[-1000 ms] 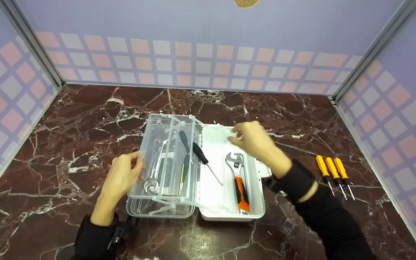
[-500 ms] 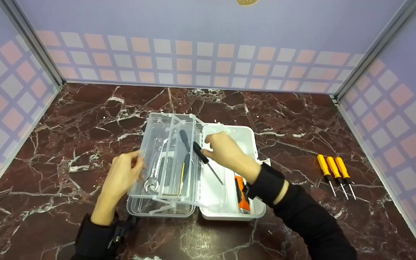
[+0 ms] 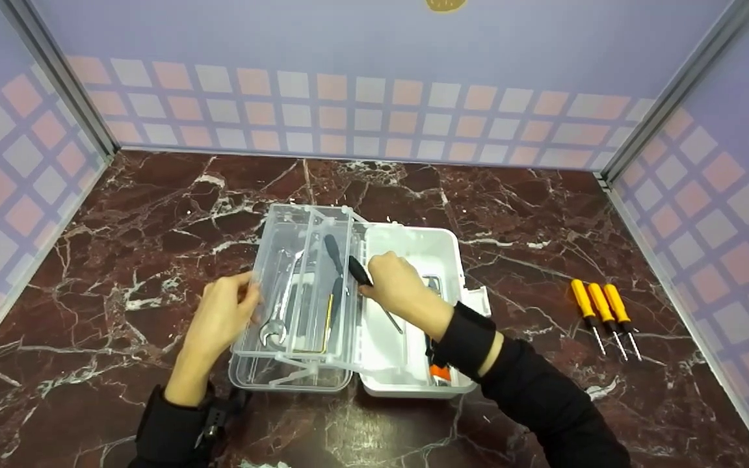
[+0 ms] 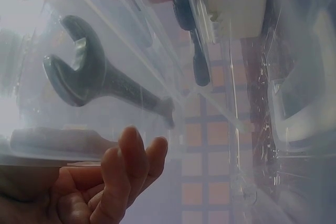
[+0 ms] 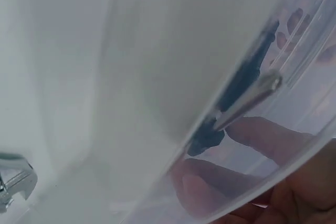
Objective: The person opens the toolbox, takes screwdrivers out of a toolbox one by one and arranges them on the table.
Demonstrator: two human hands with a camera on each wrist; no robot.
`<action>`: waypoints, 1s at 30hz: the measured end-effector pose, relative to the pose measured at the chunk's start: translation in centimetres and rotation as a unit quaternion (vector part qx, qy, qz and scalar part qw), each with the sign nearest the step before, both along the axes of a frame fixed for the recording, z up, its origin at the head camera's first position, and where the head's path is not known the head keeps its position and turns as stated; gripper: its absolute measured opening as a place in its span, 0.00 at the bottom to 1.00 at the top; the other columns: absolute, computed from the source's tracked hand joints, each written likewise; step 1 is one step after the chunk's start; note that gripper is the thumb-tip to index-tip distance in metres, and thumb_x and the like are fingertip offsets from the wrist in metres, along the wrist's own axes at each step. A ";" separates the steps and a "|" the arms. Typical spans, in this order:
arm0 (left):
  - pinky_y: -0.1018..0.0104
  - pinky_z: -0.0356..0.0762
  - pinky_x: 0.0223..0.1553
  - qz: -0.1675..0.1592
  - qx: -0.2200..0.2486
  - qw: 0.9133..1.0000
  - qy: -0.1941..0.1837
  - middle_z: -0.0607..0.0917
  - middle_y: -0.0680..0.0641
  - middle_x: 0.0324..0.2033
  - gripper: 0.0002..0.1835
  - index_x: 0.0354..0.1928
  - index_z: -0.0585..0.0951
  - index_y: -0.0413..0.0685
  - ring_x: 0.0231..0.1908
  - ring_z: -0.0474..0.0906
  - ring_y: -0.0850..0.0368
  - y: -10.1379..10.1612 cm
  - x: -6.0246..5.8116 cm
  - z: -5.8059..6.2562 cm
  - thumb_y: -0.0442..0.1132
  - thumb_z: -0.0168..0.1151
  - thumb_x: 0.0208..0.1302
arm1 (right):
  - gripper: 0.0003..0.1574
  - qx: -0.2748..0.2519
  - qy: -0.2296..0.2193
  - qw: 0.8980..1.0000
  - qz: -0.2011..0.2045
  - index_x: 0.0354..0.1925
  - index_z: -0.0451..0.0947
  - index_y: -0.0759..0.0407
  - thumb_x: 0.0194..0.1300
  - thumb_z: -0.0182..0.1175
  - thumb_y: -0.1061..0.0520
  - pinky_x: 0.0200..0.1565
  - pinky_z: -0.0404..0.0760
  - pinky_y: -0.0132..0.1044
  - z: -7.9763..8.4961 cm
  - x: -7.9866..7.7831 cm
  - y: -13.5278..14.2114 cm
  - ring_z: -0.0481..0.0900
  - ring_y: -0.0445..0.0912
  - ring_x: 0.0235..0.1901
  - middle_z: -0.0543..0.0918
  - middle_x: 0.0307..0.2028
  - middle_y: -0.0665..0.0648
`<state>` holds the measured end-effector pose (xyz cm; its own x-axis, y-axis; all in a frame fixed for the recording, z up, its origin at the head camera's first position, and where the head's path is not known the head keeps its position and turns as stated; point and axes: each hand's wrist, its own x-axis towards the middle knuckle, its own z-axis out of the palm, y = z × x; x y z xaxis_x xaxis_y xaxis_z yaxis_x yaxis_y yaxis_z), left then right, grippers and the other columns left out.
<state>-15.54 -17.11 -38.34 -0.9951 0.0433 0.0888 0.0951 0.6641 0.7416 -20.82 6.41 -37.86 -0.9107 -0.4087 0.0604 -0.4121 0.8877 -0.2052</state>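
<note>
My left hand (image 3: 222, 318) grips the left edge of a clear plastic tray (image 3: 277, 253), the raised part of an open toolbox; its curled fingers (image 4: 136, 156) show at the tray wall in the left wrist view. With my right hand (image 3: 400, 286) I pinch the black handle of a screwdriver (image 3: 357, 270) lying slanted across the hinge side of the white toolbox base (image 3: 381, 364). Its metal shaft (image 5: 252, 100) points toward the right wrist camera. An open-end wrench (image 3: 273, 333) and a gold hex key (image 3: 328, 315) lie in the tray.
An adjustable wrench with an orange and black handle (image 3: 439, 372) lies in the base, partly hidden by my right forearm. A white latch (image 3: 476, 300) sticks out on the base's right side. Yellow-handled screwdrivers (image 3: 599, 302) lie side by side at the right. Patterned panels (image 3: 387, 117) enclose the marble tabletop.
My right hand has moved left and down from the base's far right corner to the black screwdriver and now holds its handle. The left hand has stayed in place.
</note>
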 end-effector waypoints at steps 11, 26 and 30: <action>0.71 0.65 0.08 0.006 0.004 1.000 -0.013 0.81 0.44 0.24 0.14 0.47 0.75 0.32 0.16 0.75 0.59 0.0 0.3 0.1 0.31 0.48 0.62 | 0.14 0.013 0.006 1.000 -0.026 0.20 0.75 0.64 0.48 0.67 0.55 0.24 0.78 0.47 -0.4 0.5 -0.5 0.79 0.56 0.25 0.79 0.23 0.62; 0.70 0.67 0.08 -0.001 0.005 1.000 -0.012 0.82 0.42 0.25 0.14 0.47 0.75 0.30 0.15 0.75 0.58 0.0 0.2 0.1 0.29 0.47 0.62 | 0.15 -0.075 0.001 0.996 -0.051 0.09 0.70 0.58 0.41 0.64 0.58 0.20 0.76 0.43 0.1 -0.6 0.5 0.72 0.48 0.16 0.74 0.11 0.54; 0.70 0.67 0.07 -0.003 0.002 1.000 -0.011 0.81 0.42 0.25 0.11 0.41 0.78 0.32 0.15 0.75 0.58 0.0 0.1 0.1 0.29 0.47 0.62 | 0.12 -0.121 0.006 0.992 -0.027 0.10 0.75 0.62 0.42 0.61 0.59 0.18 0.71 0.37 1.0 -0.9 1.0 0.64 0.42 0.14 0.72 0.10 0.51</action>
